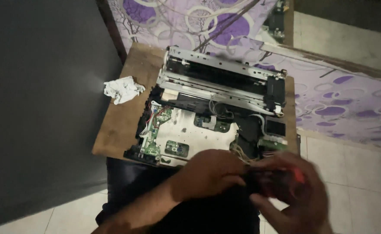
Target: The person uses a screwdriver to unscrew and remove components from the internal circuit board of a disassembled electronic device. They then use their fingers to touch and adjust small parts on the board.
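Both hands close on a blurred red-and-black tool, just in front of the opened printer.

Left hand [210, 173] and right hand [292, 195] curl shut around the tool [272, 180]; steadier grip advised before touching the printer [212, 117], crumpled rag [123, 89] left of it.

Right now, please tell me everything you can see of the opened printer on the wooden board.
The opened printer lies flat on a wooden board, its cover off. A grey metal carriage frame runs across the back; in front lie a pale metal plate, green circuit boards and thin wires, in a black base. Both hands are close to its near edge; whether they touch it is unclear.
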